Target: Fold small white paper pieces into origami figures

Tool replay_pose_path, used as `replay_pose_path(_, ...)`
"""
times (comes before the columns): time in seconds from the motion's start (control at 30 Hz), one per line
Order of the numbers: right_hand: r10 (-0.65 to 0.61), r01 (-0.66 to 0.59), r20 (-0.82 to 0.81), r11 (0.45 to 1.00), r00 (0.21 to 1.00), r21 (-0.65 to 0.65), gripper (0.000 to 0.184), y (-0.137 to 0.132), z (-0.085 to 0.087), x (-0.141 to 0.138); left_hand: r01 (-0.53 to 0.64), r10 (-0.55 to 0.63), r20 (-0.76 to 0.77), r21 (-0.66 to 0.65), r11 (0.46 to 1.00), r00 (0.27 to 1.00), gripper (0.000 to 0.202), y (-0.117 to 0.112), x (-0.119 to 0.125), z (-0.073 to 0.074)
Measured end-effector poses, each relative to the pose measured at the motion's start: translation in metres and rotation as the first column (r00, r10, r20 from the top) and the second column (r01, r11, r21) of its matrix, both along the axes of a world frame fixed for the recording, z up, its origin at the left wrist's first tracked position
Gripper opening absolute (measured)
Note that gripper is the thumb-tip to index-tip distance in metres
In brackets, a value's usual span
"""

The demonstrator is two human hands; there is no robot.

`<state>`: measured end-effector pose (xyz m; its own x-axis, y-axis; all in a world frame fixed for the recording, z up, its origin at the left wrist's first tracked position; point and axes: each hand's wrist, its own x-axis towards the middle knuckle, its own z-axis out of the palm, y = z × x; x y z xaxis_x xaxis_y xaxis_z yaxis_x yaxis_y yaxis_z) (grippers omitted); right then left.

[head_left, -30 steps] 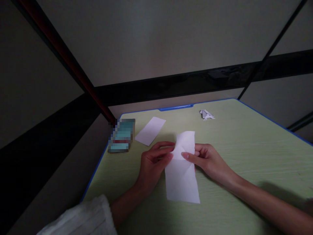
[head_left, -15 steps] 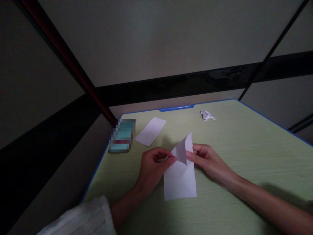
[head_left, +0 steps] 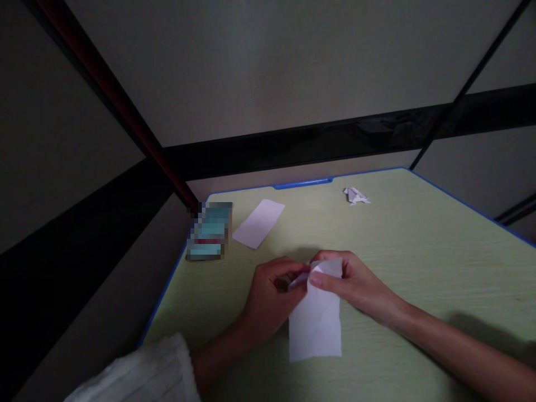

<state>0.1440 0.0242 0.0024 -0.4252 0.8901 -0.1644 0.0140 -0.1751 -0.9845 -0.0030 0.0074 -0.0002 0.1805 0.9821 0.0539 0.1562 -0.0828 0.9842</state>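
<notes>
Both hands hold a white sheet of paper (head_left: 316, 329) whose top end is folded over and creased. My left hand (head_left: 272, 296) pinches the upper left edge between thumb and fingers. On the upper right, my right hand (head_left: 349, 279) grips the folded part, its thumb on the front and its fingers behind the paper. The lower end of the sheet hangs loose over the table, with a slightly ragged bottom edge. Parts of the fold and some fingertips are hidden by the paper.
A second white paper piece (head_left: 258, 223) lies flat beyond my left hand. Left of it is a blurred-out rectangular device with a screen (head_left: 211, 231). A small folded paper figure (head_left: 355, 195) sits at the back right. The pale table (head_left: 439, 240) has a blue rim and stands against panelled walls.
The paper and both hands have come slightly nearer and to the right. The flap that stood up at the top is now bent down under my right thumb.
</notes>
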Motion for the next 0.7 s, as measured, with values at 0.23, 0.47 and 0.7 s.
replay_pose_path(0.23, -0.062, 0.062, 0.033, 0.998, 0.998, 0.007, 0.026, -0.0002, -0.0009, 0.0015, 0.03, -0.027, 0.066, -0.051, 0.998, 0.997, 0.022, -0.0014, -0.0012, -0.0038)
replay_pose_path(0.47, -0.099, 0.1, 0.067, 0.995, 0.993, 0.002, 0.022, -0.0006, -0.0007, 0.0007, 0.01, 0.004, 0.176, -0.081, 0.997, 0.984, 0.018, 0.0006, -0.0032, -0.0025)
replay_pose_path(0.7, -0.081, 0.079, 0.034, 0.996, 0.996, 0.042, 0.026, -0.0007, -0.0023, -0.0009, 0.078, 0.013, 0.299, -0.293, 0.953, 0.954, 0.015, 0.0038, -0.0014, -0.0079)
